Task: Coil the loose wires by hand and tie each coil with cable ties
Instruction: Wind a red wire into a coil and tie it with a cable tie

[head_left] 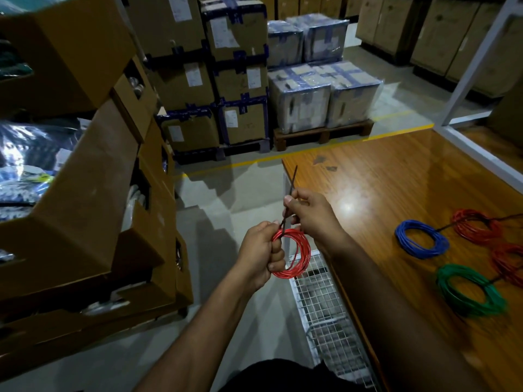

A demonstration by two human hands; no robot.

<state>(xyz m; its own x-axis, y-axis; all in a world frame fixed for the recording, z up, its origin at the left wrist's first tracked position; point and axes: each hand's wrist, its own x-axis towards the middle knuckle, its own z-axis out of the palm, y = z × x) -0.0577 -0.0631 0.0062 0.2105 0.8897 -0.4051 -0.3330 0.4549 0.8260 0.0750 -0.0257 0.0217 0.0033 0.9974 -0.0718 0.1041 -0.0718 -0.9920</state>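
Cinching a cable tie on a red coil, held in the air just left of the wooden table.

The left hand [261,250] grips the red coil [293,254] with fingers curled round its bundled strands, while the right hand [311,215] pinches the black cable tie [291,188] between thumb and fingertips, its tail pointing up and away. On the wooden table [396,179], right of the hands, lie 4 coils: a blue coil [421,239], a green coil [469,290] and 2 red coils [475,226], apparently already tied. To do this well, I judge the left hand should keep the strands squeezed flat together while the right draws the tail straight along its length, steadily, until the loop bites without kinking the wire.
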